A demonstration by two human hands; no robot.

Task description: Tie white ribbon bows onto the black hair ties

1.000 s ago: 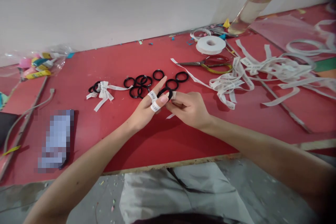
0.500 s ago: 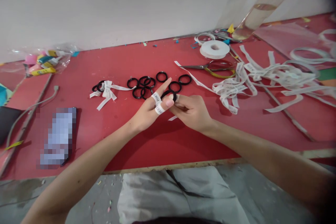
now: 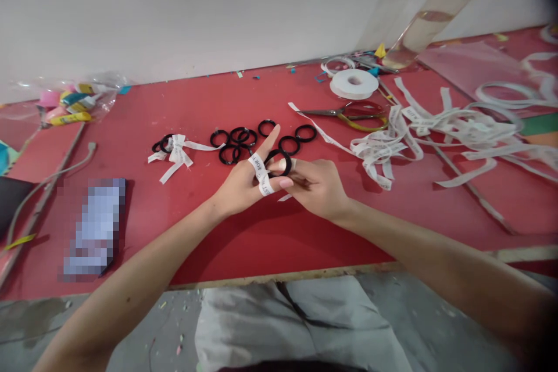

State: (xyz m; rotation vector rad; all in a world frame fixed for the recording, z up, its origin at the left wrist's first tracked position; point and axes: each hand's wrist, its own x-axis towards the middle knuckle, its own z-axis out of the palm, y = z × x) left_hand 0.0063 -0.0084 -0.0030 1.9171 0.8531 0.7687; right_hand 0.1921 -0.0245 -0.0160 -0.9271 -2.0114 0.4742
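A printed white ribbon (image 3: 262, 173) is looped around the index finger and thumb of my left hand (image 3: 246, 183), which are spread apart. My right hand (image 3: 320, 186) is closed on a black ring (image 3: 286, 164), its fingertips meeting my left hand's. The ring stands at the fingertips, between the two hands. A short ribbon end (image 3: 285, 197) shows below them. Behind the hands lie several more black rings (image 3: 306, 133) on the red table (image 3: 209, 256). My left hand's other fingers are mostly hidden.
Scissors (image 3: 361, 116), a white ribbon roll (image 3: 354, 83) and tangled printed ribbon (image 3: 375, 151) lie right. Left are black rings with a ribbon bow (image 3: 178, 151), a phone (image 3: 96, 226), a cable (image 3: 56, 174) and a bag of colourful items (image 3: 72, 106).
My left thumb has moved down and away from the index finger, pulling the ribbon between them straight. The black ring shows more fully between the hands. The view has shifted slightly.
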